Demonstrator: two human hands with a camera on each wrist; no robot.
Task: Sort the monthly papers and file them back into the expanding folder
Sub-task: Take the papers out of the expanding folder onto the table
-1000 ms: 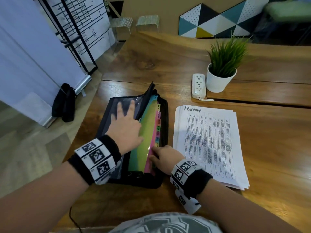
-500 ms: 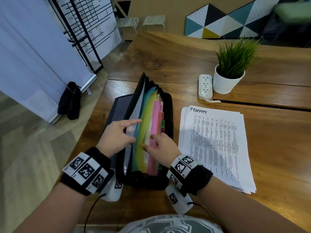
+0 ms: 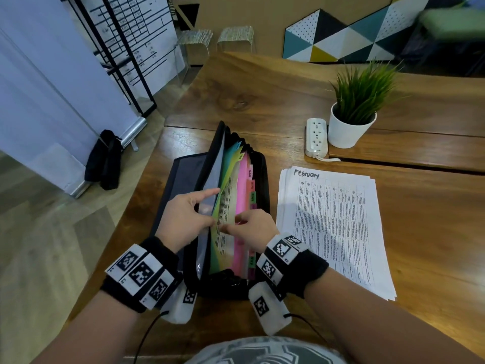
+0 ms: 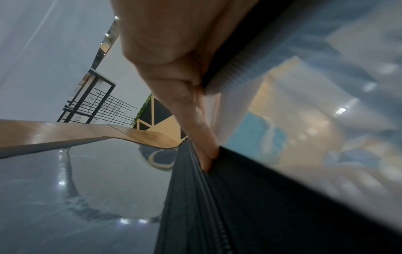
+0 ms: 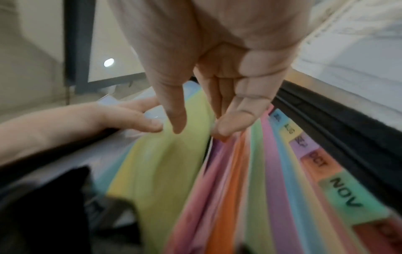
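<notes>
The black expanding folder (image 3: 262,185) lies open on the wooden table, its coloured dividers fanned out with month tabs (image 5: 346,194) along the right side. My left hand (image 3: 207,208) holds the clear front panel (image 3: 212,177) back between thumb and index finger; in the left wrist view its fingers (image 4: 195,111) lie along that panel's edge. My right hand (image 3: 229,224) pinches a printed sheet (image 3: 227,203) standing in the pocket behind the yellow-green divider (image 5: 165,163). To the right of the folder a stack of papers headed "February" (image 3: 333,227) lies flat.
A white power strip (image 3: 316,137) and a potted plant (image 3: 351,119) stand behind the paper stack. The table's left edge (image 3: 147,195) runs close to the folder. On the floor beyond it are a black bag (image 3: 105,164) and a board stand (image 3: 126,61).
The folder has been spread wider. My left hand left the flat flap and took the front panel. My right hand moved from the tabs into a pocket, where a printed sheet now shows.
</notes>
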